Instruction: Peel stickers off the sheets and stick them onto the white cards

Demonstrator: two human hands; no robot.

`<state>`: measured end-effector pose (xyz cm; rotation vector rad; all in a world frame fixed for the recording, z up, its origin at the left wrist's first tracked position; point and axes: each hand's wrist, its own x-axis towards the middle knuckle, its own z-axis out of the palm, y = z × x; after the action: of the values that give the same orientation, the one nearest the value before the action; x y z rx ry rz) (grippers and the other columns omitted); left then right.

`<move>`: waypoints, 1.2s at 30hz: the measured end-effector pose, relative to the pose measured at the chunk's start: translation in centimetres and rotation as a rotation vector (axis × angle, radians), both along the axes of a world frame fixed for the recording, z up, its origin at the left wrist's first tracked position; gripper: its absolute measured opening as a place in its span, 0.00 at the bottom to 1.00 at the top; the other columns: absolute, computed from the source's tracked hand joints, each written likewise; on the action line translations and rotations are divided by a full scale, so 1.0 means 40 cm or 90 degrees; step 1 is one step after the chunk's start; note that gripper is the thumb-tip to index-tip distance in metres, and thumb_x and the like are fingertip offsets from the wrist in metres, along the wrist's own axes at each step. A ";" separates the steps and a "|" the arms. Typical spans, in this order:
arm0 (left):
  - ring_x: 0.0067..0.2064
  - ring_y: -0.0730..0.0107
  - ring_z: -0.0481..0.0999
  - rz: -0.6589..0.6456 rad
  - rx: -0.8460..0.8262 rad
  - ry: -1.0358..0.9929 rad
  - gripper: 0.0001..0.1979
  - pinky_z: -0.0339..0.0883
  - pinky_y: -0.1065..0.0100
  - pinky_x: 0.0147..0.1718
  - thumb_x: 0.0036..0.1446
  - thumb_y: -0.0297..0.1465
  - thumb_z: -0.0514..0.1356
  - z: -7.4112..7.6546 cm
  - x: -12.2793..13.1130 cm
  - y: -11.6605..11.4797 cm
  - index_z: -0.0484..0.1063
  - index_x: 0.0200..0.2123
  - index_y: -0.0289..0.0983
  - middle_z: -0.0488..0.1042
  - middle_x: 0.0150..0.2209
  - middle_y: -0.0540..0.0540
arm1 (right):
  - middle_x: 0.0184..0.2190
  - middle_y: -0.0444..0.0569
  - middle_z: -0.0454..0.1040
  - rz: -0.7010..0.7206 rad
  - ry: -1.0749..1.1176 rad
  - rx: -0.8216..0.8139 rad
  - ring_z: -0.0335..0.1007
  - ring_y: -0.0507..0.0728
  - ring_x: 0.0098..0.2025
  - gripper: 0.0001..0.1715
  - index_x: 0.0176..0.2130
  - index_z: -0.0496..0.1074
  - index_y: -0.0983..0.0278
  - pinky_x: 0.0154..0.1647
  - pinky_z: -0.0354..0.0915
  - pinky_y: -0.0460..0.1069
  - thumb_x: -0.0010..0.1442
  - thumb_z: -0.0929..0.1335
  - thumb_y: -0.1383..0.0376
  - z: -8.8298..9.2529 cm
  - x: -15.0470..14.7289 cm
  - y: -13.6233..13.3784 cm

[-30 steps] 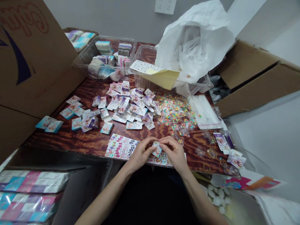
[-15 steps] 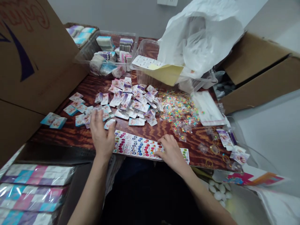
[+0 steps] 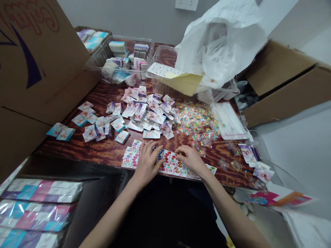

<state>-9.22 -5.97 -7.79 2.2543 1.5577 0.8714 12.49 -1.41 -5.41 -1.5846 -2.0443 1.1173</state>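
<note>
From where I stand, the work in hand looks like handling the sheet point(image 3: 169, 162), a strip printed with rows of bright ovals that lies along the near edge of the bench point(image 3: 99, 151). The left hand point(image 3: 148, 162) lies over its left part, fingers spread and thumb apart, so that grip is open. The right hand point(image 3: 190, 159) bends over the right part; its fingertips reach the print, but I can't tell whether that grip has pinched any paper. At the left end the outline is stepped, which suggests more than one layer.

Lifting a layer, I'd judge, would call for a fingertip under an edge and a gentle pull, since thin paper bends easily.

As for room, the sheet runs so close to the bench's front that I can't say whether it overhangs. The person's dark clothing is right behind it, leaving little space that way. Beyond the left hand sits a lone box point(image 3: 122, 137), and behind that the heap of boxes point(image 3: 152, 116). Pouches point(image 3: 198, 119) of coloured bits spread down to just beyond the right hand. The easiest sideways path seems to be leftward, where plain wood grain shows between the boxes and the front edge.
</note>
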 end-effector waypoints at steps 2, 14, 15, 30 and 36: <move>0.63 0.51 0.60 0.033 0.037 -0.019 0.21 0.45 0.42 0.64 0.62 0.31 0.58 0.023 0.021 -0.007 0.65 0.58 0.39 0.67 0.58 0.37 | 0.27 0.44 0.70 0.012 0.075 0.008 0.66 0.54 0.33 0.05 0.27 0.75 0.62 0.36 0.58 0.48 0.55 0.69 0.69 0.017 0.007 0.001; 0.54 0.65 0.75 -0.105 -0.088 -0.333 0.21 0.70 0.61 0.53 0.64 0.22 0.50 0.085 0.057 -0.053 0.70 0.56 0.42 0.76 0.53 0.43 | 0.53 0.53 0.71 0.058 0.150 0.199 0.62 0.64 0.57 0.18 0.52 0.72 0.56 0.59 0.55 0.60 0.62 0.68 0.61 0.136 -0.014 -0.069; 0.53 0.64 0.76 -0.090 -0.088 -0.345 0.20 0.71 0.61 0.53 0.64 0.22 0.51 0.088 0.056 -0.055 0.72 0.54 0.42 0.77 0.51 0.44 | 0.56 0.53 0.70 0.085 0.132 0.191 0.59 0.64 0.60 0.20 0.55 0.70 0.55 0.61 0.52 0.62 0.63 0.67 0.61 0.131 -0.008 -0.070; 0.48 0.65 0.79 -0.010 -0.038 -0.341 0.14 0.72 0.66 0.50 0.63 0.26 0.57 0.138 0.051 -0.032 0.76 0.49 0.41 0.80 0.47 0.47 | 0.28 0.44 0.70 0.020 0.159 0.062 0.66 0.54 0.32 0.11 0.30 0.71 0.62 0.37 0.57 0.49 0.64 0.64 0.66 0.077 0.020 -0.063; 0.38 0.66 0.79 -0.001 -0.168 -0.419 0.14 0.72 0.68 0.38 0.65 0.35 0.55 0.147 0.053 -0.027 0.80 0.39 0.37 0.81 0.37 0.45 | 0.25 0.42 0.67 -0.020 0.168 0.013 0.63 0.53 0.29 0.12 0.27 0.68 0.63 0.32 0.56 0.47 0.63 0.65 0.67 0.069 0.024 -0.062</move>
<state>-7.10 -7.06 -1.91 1.5579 1.2633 1.1718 13.46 -3.88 -2.64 -1.3725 -1.8460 1.2178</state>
